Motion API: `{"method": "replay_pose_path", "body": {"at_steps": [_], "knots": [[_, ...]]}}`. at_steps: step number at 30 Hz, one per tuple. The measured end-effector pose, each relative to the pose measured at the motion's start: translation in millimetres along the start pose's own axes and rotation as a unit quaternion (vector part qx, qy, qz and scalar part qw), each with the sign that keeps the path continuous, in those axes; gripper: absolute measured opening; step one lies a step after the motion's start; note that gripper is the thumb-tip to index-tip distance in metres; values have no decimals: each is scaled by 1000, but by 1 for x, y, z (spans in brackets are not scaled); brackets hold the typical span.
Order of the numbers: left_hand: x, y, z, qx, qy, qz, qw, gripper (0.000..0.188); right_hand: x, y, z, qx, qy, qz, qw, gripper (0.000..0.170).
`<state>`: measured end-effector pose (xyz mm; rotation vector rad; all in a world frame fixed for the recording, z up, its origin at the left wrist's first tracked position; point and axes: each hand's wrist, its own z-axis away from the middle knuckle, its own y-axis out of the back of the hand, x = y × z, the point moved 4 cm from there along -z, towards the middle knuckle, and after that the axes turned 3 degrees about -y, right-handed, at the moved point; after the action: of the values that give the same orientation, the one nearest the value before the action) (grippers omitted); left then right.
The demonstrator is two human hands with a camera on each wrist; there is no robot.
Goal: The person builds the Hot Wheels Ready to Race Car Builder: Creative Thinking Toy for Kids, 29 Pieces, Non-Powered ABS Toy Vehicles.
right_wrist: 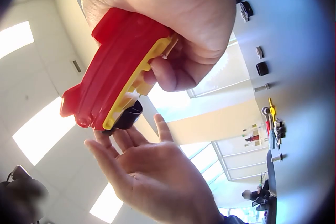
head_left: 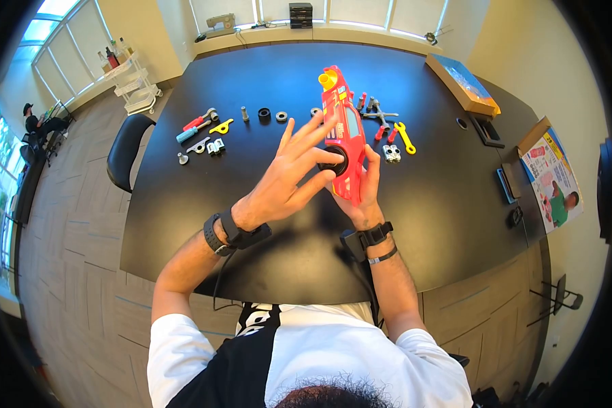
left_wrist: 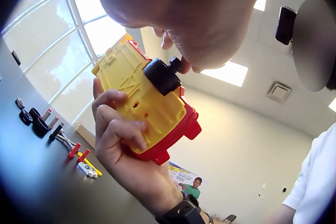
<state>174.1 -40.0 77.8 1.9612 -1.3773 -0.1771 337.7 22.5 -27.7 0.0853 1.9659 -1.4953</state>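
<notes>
My right hand holds up a red toy car above the table, its fingers curled round the body. In the left wrist view the car's yellow underside faces me, with fingertips pressed on it. A black wheel sits against the underside near one end. My left hand is at that wheel with its fingers spread and mostly straight. One left fingertip touches the small stub on the wheel, as the left wrist view shows. The right wrist view has the left fingertips just below the wheel.
On the table behind lie a yellow wrench, a grey cross-shaped wrench, a blue-handled tool, a yellow piece and black rings. An open box and a printed box stand at the right.
</notes>
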Motion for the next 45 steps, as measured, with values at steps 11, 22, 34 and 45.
{"method": "replay_pose_path", "body": {"at_steps": [11,22,34,45], "knots": [[-15,10,2,104,95,-16,990,68,2,3,-1,-33,-38,-22,999,72],[-12,32,-3,131,116,17,984,24,2,3,-2,-20,-40,-15,999,72],[-4,26,-5,56,73,-5,996,42,2,-6,-1,-4,-30,-5,1000,71],[-4,22,-7,81,92,-15,992,47,1,-6,0,41,-11,9,999,72]]}}
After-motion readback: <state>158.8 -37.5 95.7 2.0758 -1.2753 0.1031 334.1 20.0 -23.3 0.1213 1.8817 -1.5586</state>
